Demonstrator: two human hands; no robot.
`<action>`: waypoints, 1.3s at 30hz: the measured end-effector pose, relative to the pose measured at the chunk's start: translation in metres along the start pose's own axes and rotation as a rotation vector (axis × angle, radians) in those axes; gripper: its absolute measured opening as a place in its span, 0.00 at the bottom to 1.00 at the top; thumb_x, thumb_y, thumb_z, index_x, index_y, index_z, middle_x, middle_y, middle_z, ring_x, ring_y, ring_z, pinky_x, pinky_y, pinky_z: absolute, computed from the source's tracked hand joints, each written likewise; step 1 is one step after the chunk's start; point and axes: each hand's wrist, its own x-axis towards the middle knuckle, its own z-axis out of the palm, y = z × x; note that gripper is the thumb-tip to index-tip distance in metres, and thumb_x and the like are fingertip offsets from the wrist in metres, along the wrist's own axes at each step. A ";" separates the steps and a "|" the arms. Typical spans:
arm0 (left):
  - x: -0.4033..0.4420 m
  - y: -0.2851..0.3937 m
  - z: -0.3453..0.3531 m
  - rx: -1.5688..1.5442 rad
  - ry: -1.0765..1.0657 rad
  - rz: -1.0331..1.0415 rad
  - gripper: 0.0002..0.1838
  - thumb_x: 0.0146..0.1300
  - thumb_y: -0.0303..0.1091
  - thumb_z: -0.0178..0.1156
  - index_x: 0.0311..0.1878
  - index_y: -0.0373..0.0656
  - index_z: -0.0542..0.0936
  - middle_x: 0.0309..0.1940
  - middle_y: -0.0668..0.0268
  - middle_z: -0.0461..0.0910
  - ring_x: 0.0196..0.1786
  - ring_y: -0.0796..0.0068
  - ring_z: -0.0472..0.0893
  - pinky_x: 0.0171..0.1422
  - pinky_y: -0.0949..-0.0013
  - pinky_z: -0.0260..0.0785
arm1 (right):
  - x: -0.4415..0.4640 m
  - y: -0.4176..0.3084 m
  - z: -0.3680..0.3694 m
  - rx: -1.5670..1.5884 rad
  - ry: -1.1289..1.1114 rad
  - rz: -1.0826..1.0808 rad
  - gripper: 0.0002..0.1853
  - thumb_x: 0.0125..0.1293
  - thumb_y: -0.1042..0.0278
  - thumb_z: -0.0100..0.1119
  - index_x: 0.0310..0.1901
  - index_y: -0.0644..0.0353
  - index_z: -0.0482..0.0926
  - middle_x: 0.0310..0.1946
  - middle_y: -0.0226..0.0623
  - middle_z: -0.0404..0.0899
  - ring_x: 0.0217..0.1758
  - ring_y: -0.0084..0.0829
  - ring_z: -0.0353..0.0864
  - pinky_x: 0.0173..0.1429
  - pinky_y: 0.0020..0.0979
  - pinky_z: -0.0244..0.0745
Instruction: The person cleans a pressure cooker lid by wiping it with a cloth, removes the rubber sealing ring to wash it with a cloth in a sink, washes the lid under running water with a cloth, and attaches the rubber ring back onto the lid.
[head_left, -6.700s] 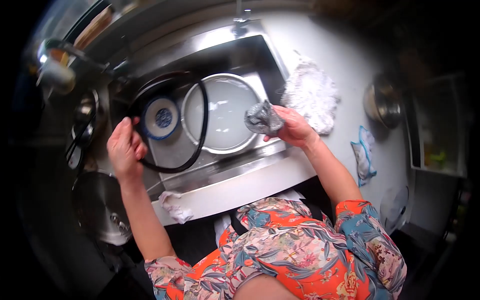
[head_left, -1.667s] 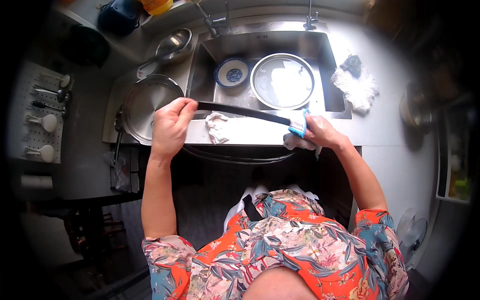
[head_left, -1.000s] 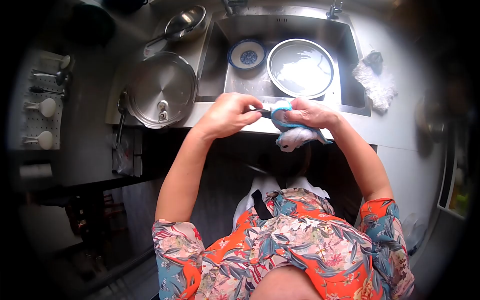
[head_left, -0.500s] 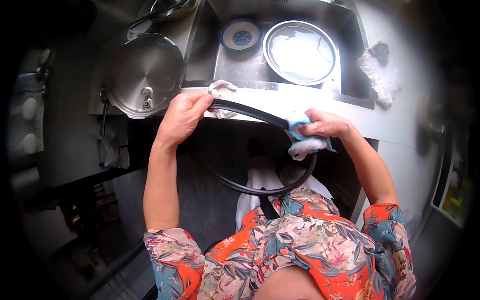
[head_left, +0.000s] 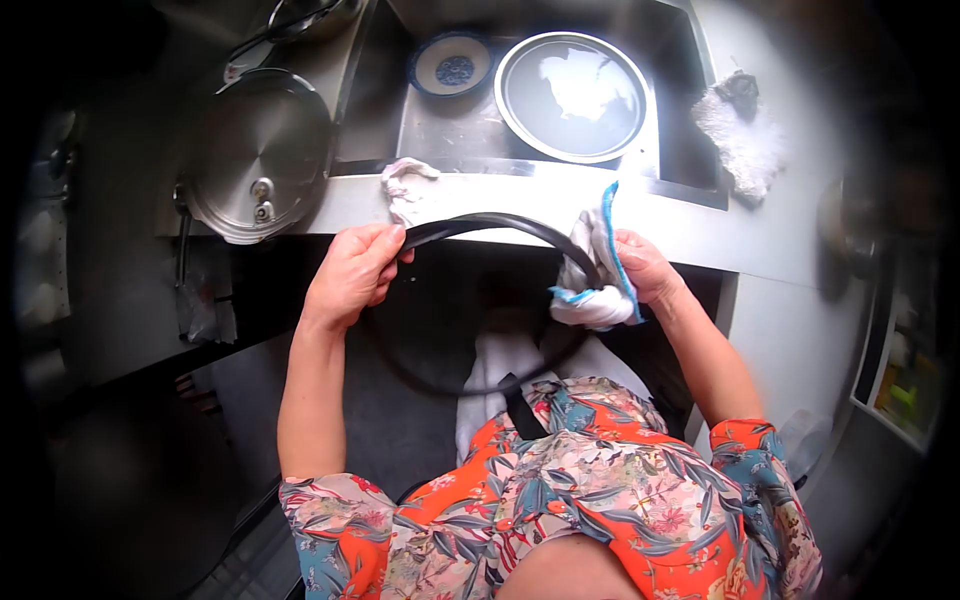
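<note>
A black rubber sealing ring hangs in front of the counter edge, its lower arc smeared by motion near my body. My left hand is closed round the ring's left side. At the ring's right side, my right hand grips a white cloth with blue edging. The cloth is folded about the ring there, and it partly hides that stretch and my right fingers.
A round steel lid with valve fittings lies on the left counter. The sink holds a blue-rimmed bowl and a large round pan with a bright reflection. A crumpled rag lies on the front ledge; a fluffy white cloth is at right.
The cloth has opened out from its tighter wrap, its blue edge now standing upright. The ring has turned slightly between my hands. The whole view has shifted a little.
</note>
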 end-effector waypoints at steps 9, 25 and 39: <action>0.010 0.016 0.041 0.143 -0.095 0.093 0.18 0.68 0.42 0.50 0.26 0.40 0.75 0.13 0.78 0.62 0.14 0.92 0.57 0.16 0.83 0.47 | -0.059 -0.002 -0.015 0.348 -0.115 -0.313 0.24 0.62 0.52 0.55 0.55 0.58 0.69 0.54 0.45 0.71 0.57 0.42 0.70 0.64 0.47 0.61; 0.038 0.106 0.179 0.108 -0.595 0.275 0.18 0.68 0.41 0.48 0.28 0.38 0.75 0.10 0.78 0.57 0.12 0.89 0.53 0.15 0.80 0.43 | -0.276 -0.018 -0.023 0.301 0.365 -0.961 0.41 0.59 0.32 0.46 0.66 0.55 0.57 0.62 0.40 0.64 0.65 0.43 0.63 0.68 0.49 0.56; 0.162 -0.025 0.459 0.155 -0.105 0.475 0.11 0.56 0.34 0.53 0.36 0.34 0.73 0.30 0.45 0.77 0.40 0.46 0.77 0.48 0.54 0.69 | -0.471 0.020 -0.156 -1.007 1.588 0.128 0.22 0.60 0.60 0.60 0.49 0.71 0.74 0.40 0.37 0.79 0.40 0.25 0.74 0.47 0.30 0.71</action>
